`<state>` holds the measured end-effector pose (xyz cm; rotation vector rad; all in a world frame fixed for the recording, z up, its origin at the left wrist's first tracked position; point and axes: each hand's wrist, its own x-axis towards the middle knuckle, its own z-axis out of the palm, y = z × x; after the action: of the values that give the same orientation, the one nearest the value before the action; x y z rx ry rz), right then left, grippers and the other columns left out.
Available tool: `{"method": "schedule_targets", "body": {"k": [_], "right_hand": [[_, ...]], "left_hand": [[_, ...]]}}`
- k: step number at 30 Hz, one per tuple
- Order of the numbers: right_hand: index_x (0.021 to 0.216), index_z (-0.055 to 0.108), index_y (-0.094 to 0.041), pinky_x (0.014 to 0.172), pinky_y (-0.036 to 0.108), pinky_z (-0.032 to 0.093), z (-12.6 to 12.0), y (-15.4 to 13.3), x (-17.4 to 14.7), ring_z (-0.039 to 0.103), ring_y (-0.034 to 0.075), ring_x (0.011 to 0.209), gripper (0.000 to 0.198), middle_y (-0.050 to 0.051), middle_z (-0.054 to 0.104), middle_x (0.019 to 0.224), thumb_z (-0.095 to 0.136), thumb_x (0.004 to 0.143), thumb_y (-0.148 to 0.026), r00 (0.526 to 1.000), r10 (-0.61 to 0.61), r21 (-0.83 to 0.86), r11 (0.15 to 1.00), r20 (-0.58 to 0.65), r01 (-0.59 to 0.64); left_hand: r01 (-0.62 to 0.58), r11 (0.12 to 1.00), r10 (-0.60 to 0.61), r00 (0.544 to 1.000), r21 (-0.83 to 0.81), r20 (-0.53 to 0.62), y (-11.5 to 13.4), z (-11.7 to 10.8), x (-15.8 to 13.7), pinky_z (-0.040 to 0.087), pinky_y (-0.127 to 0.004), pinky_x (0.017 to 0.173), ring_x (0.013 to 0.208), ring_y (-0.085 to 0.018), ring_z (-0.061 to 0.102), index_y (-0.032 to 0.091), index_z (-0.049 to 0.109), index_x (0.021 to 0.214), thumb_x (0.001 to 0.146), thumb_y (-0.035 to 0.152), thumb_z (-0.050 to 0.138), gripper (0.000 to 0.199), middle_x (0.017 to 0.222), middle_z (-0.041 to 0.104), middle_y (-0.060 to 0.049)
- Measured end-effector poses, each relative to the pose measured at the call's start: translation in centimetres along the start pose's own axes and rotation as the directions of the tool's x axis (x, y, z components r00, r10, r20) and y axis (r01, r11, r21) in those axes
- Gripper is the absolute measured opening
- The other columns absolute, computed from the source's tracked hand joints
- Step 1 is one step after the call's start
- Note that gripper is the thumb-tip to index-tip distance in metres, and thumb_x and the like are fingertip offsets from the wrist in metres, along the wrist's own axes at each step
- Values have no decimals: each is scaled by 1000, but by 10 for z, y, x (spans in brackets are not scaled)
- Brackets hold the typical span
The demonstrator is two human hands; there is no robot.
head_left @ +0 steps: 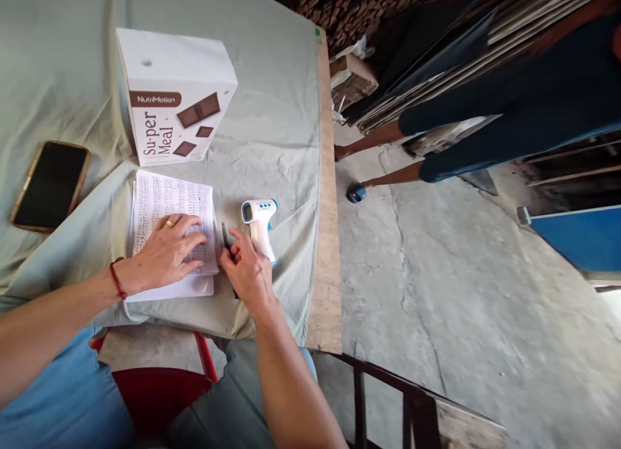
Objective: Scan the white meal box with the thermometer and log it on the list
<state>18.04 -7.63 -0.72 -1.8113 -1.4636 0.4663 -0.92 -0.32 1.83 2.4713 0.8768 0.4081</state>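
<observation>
A stack of paper [171, 193] covered in handwriting lies on the cloth. My left hand [169, 251] rests on the sheets with its fingers spread, holding nothing; a ring and a red bracelet are on it. Just right of the stack, my right hand [248, 268] has thumb and fingers closed around a dark pen [225, 234]. The pen's tip end points away from me, and its middle is hidden by the hand. A white and blue infrared thermometer [262, 229] lies right beside that hand, its handle partly behind the hand.
A white NutriMotion box [177, 106] stands beyond the papers. At the left is a phone [51, 185] with a dark screen. The cloth-covered table ends at a bare wooden edge [327, 255]. A person [466, 119] is on the concrete floor to the right.
</observation>
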Motion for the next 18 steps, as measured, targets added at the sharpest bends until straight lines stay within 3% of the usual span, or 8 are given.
{"method": "schedule_targets", "body": {"k": [3,5,7,9,11,14,16,18], "right_hand": [[106,68,-24,74,33,51,-15,2,3,58,16,73,27,3,64,84,50,87,-27,1000,-31,201,979,3,30],[113,64,-25,72,32,51,-22,1,2,59,15,76,28,3,63,90,52,89,-30,998,-60,384,922,0,55],[119,58,-27,67,30,51,-22,0,-3,59,15,75,33,2,60,88,59,86,-36,997,-81,537,840,-16,77],[111,57,-28,60,28,48,-17,0,-11,55,14,68,31,-1,55,78,64,85,-43,997,-63,622,779,-51,81],[101,59,-26,58,29,47,-9,1,-21,52,13,61,27,-3,51,69,57,89,-50,999,-10,653,757,-35,30],[106,63,-22,60,32,49,-1,6,-34,55,15,63,42,0,56,69,42,95,-56,995,72,640,762,69,-100],[108,65,-20,62,32,50,2,8,-39,59,16,67,43,2,60,73,43,94,-55,991,112,622,771,77,-136],[100,67,-20,58,29,49,4,7,-42,58,14,63,32,0,61,71,54,90,-47,988,146,598,788,48,-146]], "left_hand": [[-44,997,42,999,66,34,-3,5,0,32,-55,108,125,-34,44,20,63,110,80,30,71,33,138,46,-13],[-65,993,61,997,101,51,-5,6,1,27,-56,112,126,-33,44,20,61,114,81,33,71,37,140,45,-13],[-77,990,69,995,114,68,-7,5,2,22,-57,114,126,-33,44,21,59,117,82,36,70,39,141,44,-14],[-78,990,69,995,117,79,-8,3,3,21,-56,115,128,-33,43,20,58,118,82,37,69,41,141,44,-14],[-78,991,68,994,112,84,-8,2,3,21,-55,115,129,-32,43,20,58,117,82,36,69,40,141,44,-14],[-73,993,65,994,98,84,-7,2,3,20,-53,115,130,-30,43,21,58,115,82,34,67,37,141,44,-13],[-61,993,53,995,101,85,-5,3,4,19,-53,115,129,-30,43,21,58,114,80,34,67,38,142,44,-13],[-44,991,33,996,129,84,-4,4,4,19,-53,115,129,-31,43,20,58,114,78,35,68,41,142,44,-14]]}}
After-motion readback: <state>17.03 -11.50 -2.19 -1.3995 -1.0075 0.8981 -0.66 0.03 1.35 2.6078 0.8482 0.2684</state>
